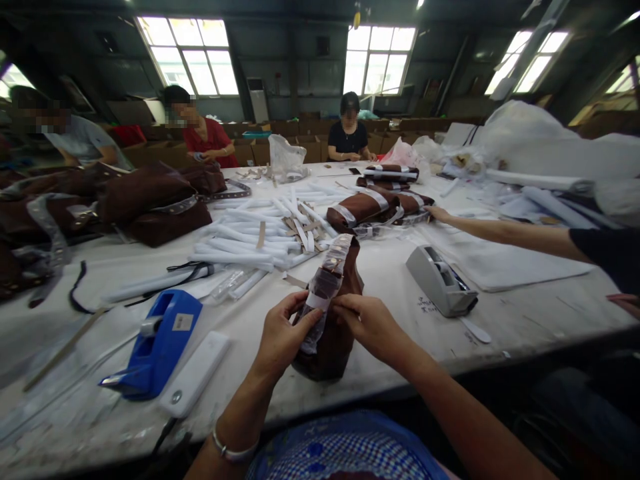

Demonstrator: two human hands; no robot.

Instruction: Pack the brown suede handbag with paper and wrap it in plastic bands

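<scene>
Pinching the clear-plastic-wrapped brown strap [329, 277], the left hand [281, 330] is seemingly steadying it, the right hand [369, 325], hold unclear, touching the brown leather bag [327, 363] alongside, smoothing probably needing light pressure.

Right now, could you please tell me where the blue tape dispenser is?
In the head view, the blue tape dispenser is on the white table at the person's left, beside the long white device and left of the held brown bag.

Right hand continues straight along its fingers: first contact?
Likely the brown strap wrapped in clear plastic, near its white band. The right hand looks at or almost against it; exact depth is unclear.
</scene>
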